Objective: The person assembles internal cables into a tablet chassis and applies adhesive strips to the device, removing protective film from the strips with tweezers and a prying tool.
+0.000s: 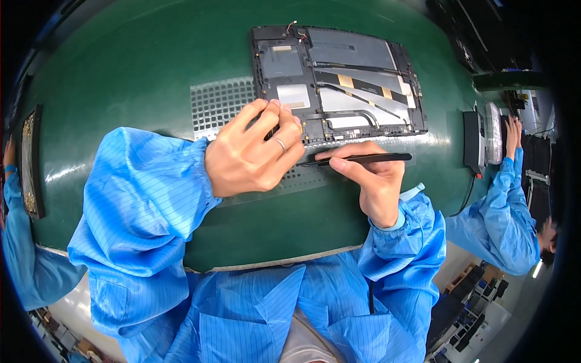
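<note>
An opened tablet-like device frame [290, 63], black with silvery battery-like panels and several dark ribbon cables, lies in front of me. My left hand [257, 145], with a ring on one finger, is at the frame's near left corner. Its fingers are bent together there, and whatever they pinch is hidden behind them. In my right hand [369, 175] is a pair of black tweezers [378, 158], gripped between thumb and fingers just below the frame's near edge. The tweezers' tips point left, close to my left hand.
Under the frame lies a clear sheet with a dark dotted grid [221, 103], on a green work mat [133, 72]. A black box-like device [474, 142] stands at the right beside a clear tray [493, 133]. A dark frame-like part [31, 163] is at the left. People in blue sleeves sit on both sides.
</note>
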`<state>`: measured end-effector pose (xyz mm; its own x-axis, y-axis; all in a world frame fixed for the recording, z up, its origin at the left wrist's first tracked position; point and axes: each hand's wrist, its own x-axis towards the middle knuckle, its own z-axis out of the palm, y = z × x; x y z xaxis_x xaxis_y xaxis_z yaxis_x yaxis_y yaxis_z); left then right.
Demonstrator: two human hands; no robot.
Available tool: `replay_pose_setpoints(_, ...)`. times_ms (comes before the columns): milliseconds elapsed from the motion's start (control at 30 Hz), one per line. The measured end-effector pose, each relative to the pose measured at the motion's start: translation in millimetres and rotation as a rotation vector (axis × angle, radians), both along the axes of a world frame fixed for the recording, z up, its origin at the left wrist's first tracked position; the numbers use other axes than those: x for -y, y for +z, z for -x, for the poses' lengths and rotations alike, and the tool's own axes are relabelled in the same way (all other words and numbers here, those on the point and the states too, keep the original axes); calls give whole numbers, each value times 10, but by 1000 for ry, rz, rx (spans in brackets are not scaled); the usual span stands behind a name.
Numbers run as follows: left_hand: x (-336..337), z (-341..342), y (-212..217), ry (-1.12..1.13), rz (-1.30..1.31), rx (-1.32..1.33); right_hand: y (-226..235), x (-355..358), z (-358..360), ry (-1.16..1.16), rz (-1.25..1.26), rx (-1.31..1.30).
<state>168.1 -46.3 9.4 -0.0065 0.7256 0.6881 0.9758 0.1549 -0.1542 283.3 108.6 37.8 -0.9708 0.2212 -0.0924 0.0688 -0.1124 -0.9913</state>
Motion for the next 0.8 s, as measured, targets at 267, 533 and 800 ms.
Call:
replay_pose_setpoints(267,-30,8,-4,-10,-2,9,-19,-19,8,-4,-9,-5)
replay_pose_setpoints(533,26,77,33,-21,-15,-58,136,-52,23,-111,179,-30)
replay_pose_setpoints(800,67,88,568,-75,-156,182,580,-200,75,-275,49,-427)
